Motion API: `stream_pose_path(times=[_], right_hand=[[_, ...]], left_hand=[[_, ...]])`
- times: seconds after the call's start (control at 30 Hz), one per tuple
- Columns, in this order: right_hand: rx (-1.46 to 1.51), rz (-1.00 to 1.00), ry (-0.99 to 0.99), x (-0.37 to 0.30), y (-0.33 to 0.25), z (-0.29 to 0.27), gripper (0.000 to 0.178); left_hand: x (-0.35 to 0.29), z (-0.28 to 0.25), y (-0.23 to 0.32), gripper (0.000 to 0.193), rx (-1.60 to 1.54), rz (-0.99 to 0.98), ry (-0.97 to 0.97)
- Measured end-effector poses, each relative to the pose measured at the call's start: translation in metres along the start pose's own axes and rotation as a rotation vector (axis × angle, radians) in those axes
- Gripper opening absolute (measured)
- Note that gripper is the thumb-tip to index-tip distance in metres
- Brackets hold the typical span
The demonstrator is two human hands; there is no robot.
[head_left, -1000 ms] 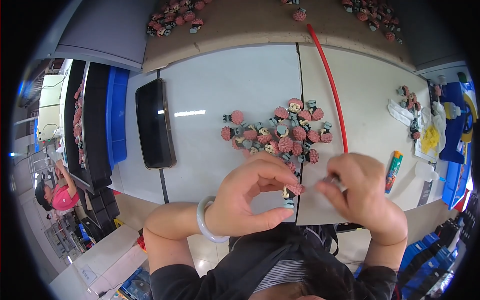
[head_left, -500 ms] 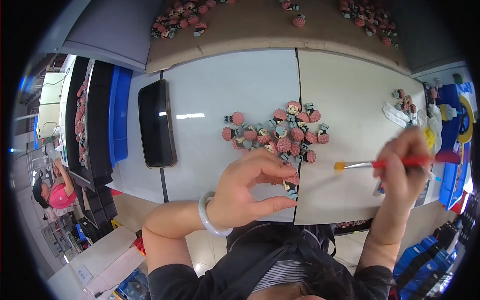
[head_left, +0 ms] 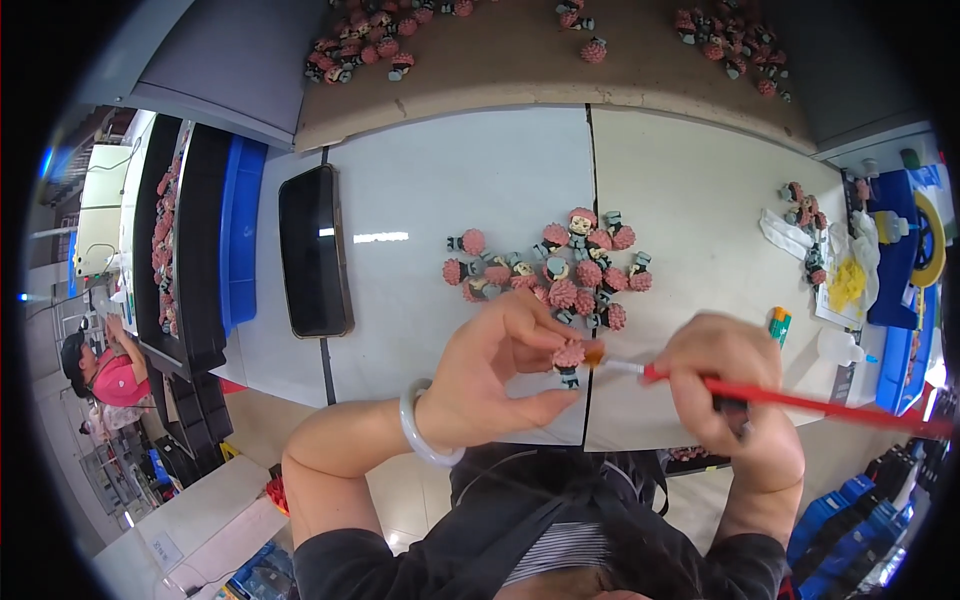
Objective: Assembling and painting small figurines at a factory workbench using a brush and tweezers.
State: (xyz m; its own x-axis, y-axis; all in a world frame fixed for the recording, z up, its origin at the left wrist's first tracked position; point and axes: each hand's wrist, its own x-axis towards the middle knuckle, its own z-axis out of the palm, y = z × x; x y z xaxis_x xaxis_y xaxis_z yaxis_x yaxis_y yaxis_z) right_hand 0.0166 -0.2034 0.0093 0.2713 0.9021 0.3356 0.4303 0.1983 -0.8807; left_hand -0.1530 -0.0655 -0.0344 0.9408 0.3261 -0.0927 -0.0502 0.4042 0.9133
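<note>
Between the thumb and fingers of my left hand [head_left: 500,370] is a small pink-haired figurine [head_left: 568,364], held upright just above the table's near edge. My right hand [head_left: 725,380] grips a red-handled brush [head_left: 800,396]. The brush's orange-brown bristles meet the right side of the figurine's head, or come very near it; the spot is partly blurred. Just beyond my left hand lies a cluster of similar figurines [head_left: 562,292], mostly on their sides, with pink bumpy hair, dark tops and grey-blue legs.
A black phone [head_left: 315,250] lies at the left. More figurines [head_left: 375,45] rest on the brown back shelf [head_left: 490,80]. At the right are a green lighter [head_left: 779,325], a white bottle [head_left: 838,348], tissues [head_left: 790,234] and a blue bin [head_left: 905,350]. Another person [head_left: 115,380] sits far left.
My right hand has moved left and toward me, bringing the brush tip from over the right board to the figurine. My left hand has turned the figurine more upright.
</note>
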Motion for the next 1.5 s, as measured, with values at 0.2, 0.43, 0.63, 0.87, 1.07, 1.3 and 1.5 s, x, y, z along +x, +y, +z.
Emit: stream_pose_path(times=[0.2,0.43,0.63,0.87,1.07,1.3,1.5], right_hand=[[-0.005,-0.060,0.023,0.001,0.000,0.002,0.004],[-0.348,0.391,0.203,0.013,0.009,-0.029,0.008],[-0.770,0.466,-0.068,0.009,0.029,-0.033,0.020],[-0.840,0.546,-0.154,-0.002,0.028,-0.033,0.022],[-0.856,0.577,-0.102,-0.006,0.035,-0.039,0.023],[-0.831,0.525,-0.138,-0.002,0.038,-0.040,0.031],[-0.742,0.577,-0.127,0.002,0.034,-0.041,0.033]], left_hand=[[0.006,0.001,-0.001,0.039,0.028,0.016,-0.036],[0.006,-0.004,0.017,0.039,0.088,0.091,-0.004],[-0.010,-0.036,0.087,0.035,0.585,0.437,0.303],[-0.072,-0.120,0.169,0.026,1.543,0.512,1.221],[-0.012,-0.088,0.158,0.026,1.747,0.576,0.994],[0.120,-0.020,0.072,0.019,1.364,0.200,0.095],[0.129,0.014,0.055,0.029,1.618,-0.081,-0.323]])
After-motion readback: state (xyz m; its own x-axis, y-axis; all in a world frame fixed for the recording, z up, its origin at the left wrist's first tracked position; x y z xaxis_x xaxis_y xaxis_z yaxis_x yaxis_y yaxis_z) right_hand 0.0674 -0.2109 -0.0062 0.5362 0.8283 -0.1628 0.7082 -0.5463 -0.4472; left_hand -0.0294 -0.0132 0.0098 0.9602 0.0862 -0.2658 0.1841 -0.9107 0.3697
